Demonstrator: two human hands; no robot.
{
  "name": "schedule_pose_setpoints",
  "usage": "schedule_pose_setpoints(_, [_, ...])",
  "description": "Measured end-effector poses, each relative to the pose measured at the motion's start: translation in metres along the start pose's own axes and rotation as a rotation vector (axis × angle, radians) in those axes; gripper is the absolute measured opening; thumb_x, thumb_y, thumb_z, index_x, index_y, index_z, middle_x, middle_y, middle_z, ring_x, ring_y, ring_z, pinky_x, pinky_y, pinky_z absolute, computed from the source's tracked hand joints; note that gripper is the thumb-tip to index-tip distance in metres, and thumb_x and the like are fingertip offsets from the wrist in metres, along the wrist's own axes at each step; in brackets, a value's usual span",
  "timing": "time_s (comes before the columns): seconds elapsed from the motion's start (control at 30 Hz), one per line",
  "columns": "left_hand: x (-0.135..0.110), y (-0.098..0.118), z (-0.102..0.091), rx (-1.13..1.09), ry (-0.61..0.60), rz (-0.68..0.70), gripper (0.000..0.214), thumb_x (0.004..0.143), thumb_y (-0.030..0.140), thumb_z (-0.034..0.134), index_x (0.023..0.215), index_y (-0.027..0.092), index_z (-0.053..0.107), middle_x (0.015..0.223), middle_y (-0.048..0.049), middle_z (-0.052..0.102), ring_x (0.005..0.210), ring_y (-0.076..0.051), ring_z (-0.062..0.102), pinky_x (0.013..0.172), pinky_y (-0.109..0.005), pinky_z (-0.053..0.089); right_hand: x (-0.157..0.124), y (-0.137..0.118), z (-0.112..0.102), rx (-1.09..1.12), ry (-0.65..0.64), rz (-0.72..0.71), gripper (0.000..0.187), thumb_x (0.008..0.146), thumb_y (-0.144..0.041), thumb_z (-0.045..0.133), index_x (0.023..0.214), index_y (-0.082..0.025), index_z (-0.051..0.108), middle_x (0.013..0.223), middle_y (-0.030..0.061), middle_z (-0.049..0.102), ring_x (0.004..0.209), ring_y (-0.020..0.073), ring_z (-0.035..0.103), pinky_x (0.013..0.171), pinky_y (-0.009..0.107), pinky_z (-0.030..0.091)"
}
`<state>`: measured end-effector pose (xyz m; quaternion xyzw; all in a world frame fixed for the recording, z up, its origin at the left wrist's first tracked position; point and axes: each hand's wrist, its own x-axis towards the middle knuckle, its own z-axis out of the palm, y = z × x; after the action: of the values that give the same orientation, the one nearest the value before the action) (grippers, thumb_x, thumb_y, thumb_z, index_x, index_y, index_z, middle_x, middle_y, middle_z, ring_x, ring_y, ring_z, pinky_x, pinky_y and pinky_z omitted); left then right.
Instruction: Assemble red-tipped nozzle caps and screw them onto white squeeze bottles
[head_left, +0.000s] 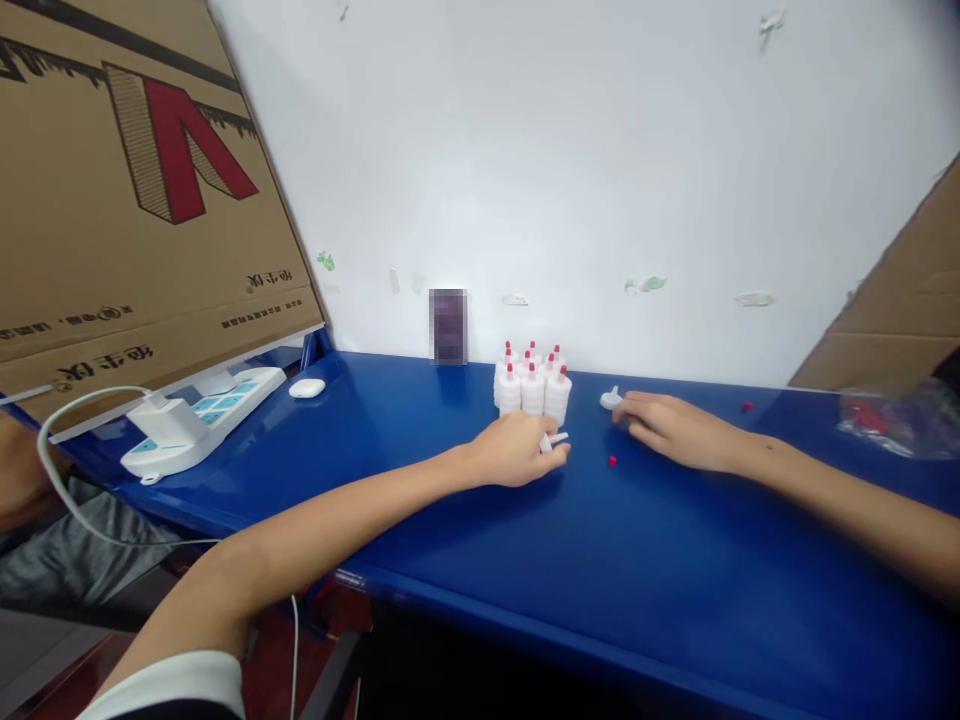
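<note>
My left hand [517, 450] rests on the blue table [480, 560], fingers curled around a small white nozzle piece [556, 439] that sticks out past them. Just behind it stands a cluster of several small white bottles with red caps [531, 383]. My right hand [671, 428] lies on the table to the right, fingers bent and reaching toward a small white cap piece [610, 399] at its fingertips. A loose red cap [612, 461] lies between my two hands, and another red cap [747, 407] sits behind my right wrist.
A white power strip with a charger and cable [199, 418] lies at the far left, a white earbud case [307, 388] beside it. Cardboard sheets [135, 180] lean at the left and right. A clear bag of red caps [892, 415] sits far right. A white wall stands behind.
</note>
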<state>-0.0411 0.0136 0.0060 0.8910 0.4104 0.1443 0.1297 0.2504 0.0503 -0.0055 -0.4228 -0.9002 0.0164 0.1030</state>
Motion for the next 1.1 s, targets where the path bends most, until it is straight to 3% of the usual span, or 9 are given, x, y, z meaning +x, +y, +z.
schedule_pose_setpoints(0.13, [0.006, 0.002, -0.001, 0.080, -0.067, 0.048, 0.032, 0.095, 0.045, 0.052, 0.084, 0.017, 0.063, 0.071, -0.0070, 0.065, 0.066, -0.022, 0.063, 0.058, -0.029, 0.039, 0.003, -0.005, 0.000, 0.020, -0.044, -0.021, 0.042, 0.096, -0.036, 0.041, 0.122, -0.017, 0.069, 0.122, 0.0168, 0.069, 0.109, 0.0309, 0.068, 0.095, 0.047, 0.052])
schedule_pose_setpoints(0.23, [0.012, 0.007, -0.002, 0.120, -0.107, 0.074, 0.032, 0.095, 0.045, 0.052, 0.083, 0.017, 0.063, 0.071, -0.0076, 0.065, 0.067, -0.024, 0.064, 0.060, -0.031, 0.041, 0.006, -0.011, -0.003, 0.032, -0.101, -0.059, 0.047, 0.098, -0.038, 0.038, 0.126, -0.015, 0.068, 0.128, 0.0194, 0.068, 0.116, 0.0332, 0.066, 0.099, 0.050, 0.050])
schedule_pose_setpoints(0.3, [0.017, 0.010, -0.002, 0.099, -0.102, 0.088, 0.030, 0.095, 0.043, 0.053, 0.083, 0.017, 0.063, 0.069, -0.0063, 0.063, 0.067, -0.023, 0.063, 0.060, -0.030, 0.040, 0.009, -0.015, -0.008, 0.070, -0.119, -0.088, 0.044, 0.098, -0.036, 0.038, 0.126, -0.018, 0.068, 0.121, 0.0166, 0.071, 0.111, 0.0312, 0.067, 0.096, 0.047, 0.051])
schedule_pose_setpoints(0.43, [0.028, 0.012, 0.004, -0.055, -0.074, 0.090, 0.029, 0.094, 0.041, 0.054, 0.078, 0.018, 0.059, 0.062, -0.0005, 0.056, 0.060, -0.017, 0.056, 0.057, -0.028, 0.035, 0.013, -0.019, -0.021, 0.150, -0.150, -0.024, 0.028, 0.093, -0.035, 0.049, 0.112, -0.023, 0.066, 0.095, 0.0074, 0.074, 0.085, 0.0244, 0.069, 0.074, 0.036, 0.052])
schedule_pose_setpoints(0.6, [0.031, 0.007, 0.016, -0.283, 0.082, 0.131, 0.034, 0.094, 0.040, 0.052, 0.068, 0.019, 0.045, 0.061, 0.0046, 0.047, 0.059, -0.011, 0.045, 0.060, -0.025, 0.034, 0.012, -0.023, -0.034, 0.223, -0.206, -0.008, 0.016, 0.088, -0.036, 0.056, 0.087, -0.024, 0.067, 0.083, 0.0038, 0.072, 0.072, 0.0203, 0.065, 0.065, 0.032, 0.047])
schedule_pose_setpoints(0.8, [0.023, 0.004, 0.021, -0.477, 0.113, 0.021, 0.033, 0.096, 0.044, 0.047, 0.074, 0.019, 0.045, 0.063, 0.0044, 0.052, 0.058, -0.010, 0.049, 0.059, -0.023, 0.037, 0.012, -0.023, -0.033, 0.346, -0.303, 0.055, 0.018, 0.083, -0.031, 0.060, 0.092, -0.022, 0.073, 0.086, 0.0043, 0.077, 0.075, 0.0212, 0.070, 0.068, 0.032, 0.051])
schedule_pose_setpoints(1.1, [0.020, 0.005, 0.020, -0.504, 0.090, 0.036, 0.034, 0.096, 0.044, 0.049, 0.074, 0.019, 0.045, 0.062, 0.0044, 0.052, 0.056, -0.010, 0.048, 0.057, -0.023, 0.037, 0.009, -0.040, -0.037, 0.373, -0.373, 0.056, 0.026, 0.077, -0.022, 0.057, 0.096, -0.022, 0.074, 0.081, 0.0017, 0.074, 0.071, 0.0182, 0.067, 0.064, 0.029, 0.050])
